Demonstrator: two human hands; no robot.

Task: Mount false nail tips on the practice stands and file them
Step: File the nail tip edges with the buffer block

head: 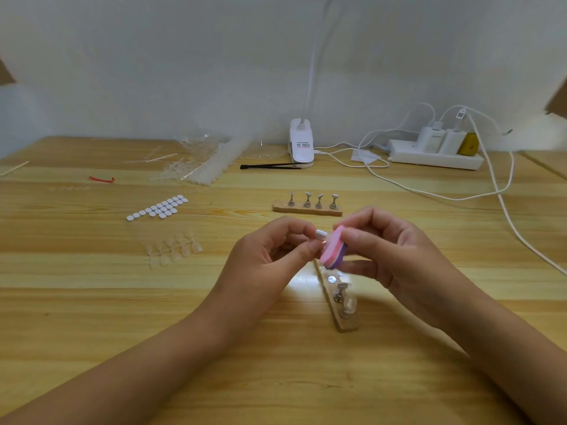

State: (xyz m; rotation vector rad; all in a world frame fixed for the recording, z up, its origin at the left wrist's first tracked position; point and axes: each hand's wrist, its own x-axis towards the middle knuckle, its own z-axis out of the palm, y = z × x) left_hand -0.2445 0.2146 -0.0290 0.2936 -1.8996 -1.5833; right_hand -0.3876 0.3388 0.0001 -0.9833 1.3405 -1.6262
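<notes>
Above a pale wood-grain bench (pixel 92 317), a left hand (pixel 270 250) pinches a glossy false nail tip (pixel 321 234), its underside hidden by the fingers. The right hand (pixel 386 250) grips a pink-and-purple foam file block (pixel 333 248) against it. Below them, a wooden strip (pixel 343 320) carries two metal stands, its far end covered. Print on the white clip lamp (pixel 302 142) is too blurred to read.

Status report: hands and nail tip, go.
Left hand pinches nail tip. Right hand grips pink file right beside it. Nothing in the way.

Soft, even light; perhaps slightly blurred.
</notes>
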